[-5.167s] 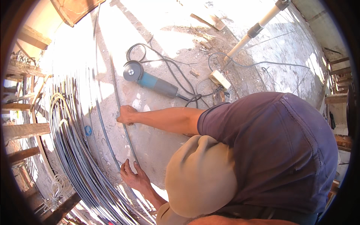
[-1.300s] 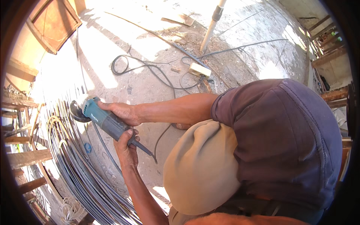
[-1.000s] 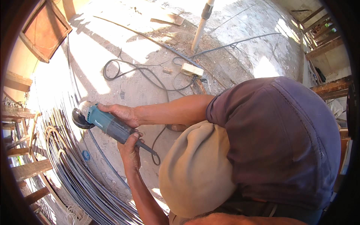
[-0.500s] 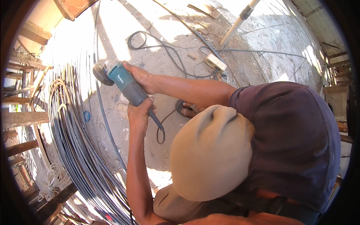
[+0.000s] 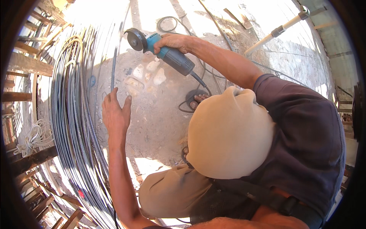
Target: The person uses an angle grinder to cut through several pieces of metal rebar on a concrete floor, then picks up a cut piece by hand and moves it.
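Grinder (image 5: pixel 177 61) is on the far side, clamped in the right hand (image 5: pixel 174 42) alone now, so totally one-handed; left hand (image 5: pixel 116 114) just let go, spread beside a thin rod (image 5: pixel 114 68) to the left, can't tell if touching.

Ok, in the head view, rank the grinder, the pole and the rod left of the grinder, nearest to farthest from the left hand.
1. Rod: just ahead of the left hand.
2. Grinder: ahead and right, in the right hand.
3. Pole: upper right.
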A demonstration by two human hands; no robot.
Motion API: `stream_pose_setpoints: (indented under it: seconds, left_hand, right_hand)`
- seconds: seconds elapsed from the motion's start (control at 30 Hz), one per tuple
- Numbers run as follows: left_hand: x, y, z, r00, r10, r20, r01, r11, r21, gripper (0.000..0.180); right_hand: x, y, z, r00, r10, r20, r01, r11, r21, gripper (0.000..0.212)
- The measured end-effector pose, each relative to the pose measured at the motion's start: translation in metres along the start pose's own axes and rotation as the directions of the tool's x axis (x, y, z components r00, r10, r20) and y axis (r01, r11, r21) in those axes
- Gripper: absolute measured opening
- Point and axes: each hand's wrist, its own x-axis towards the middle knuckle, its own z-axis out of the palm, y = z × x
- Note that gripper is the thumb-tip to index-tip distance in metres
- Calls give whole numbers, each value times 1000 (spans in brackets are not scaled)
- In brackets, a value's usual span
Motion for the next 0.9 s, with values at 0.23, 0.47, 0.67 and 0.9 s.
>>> stream_pose_setpoints:
  seconds: [0.23,0.47,0.67,0.9]
  left_hand:
    - [-56,-61,52,885,-465,28,466,884,-43,44]
    - [-49,-53,59,882,-471,26,468,881,69,44]
    - [-49,-58,60,876,-481,38,479,876,61,45]
    - [-49,-54,55,864,-502,28,499,863,80,45]
  right_hand:
    - [25,-64,27,995,-72,72,85,977,-196,67]
    - [54,-88,49,994,-35,103,83,861,-502,71]
    - [70,-73,62,992,-2,124,54,909,-413,72]
    - [97,-57,69,990,-74,122,132,803,-581,67]
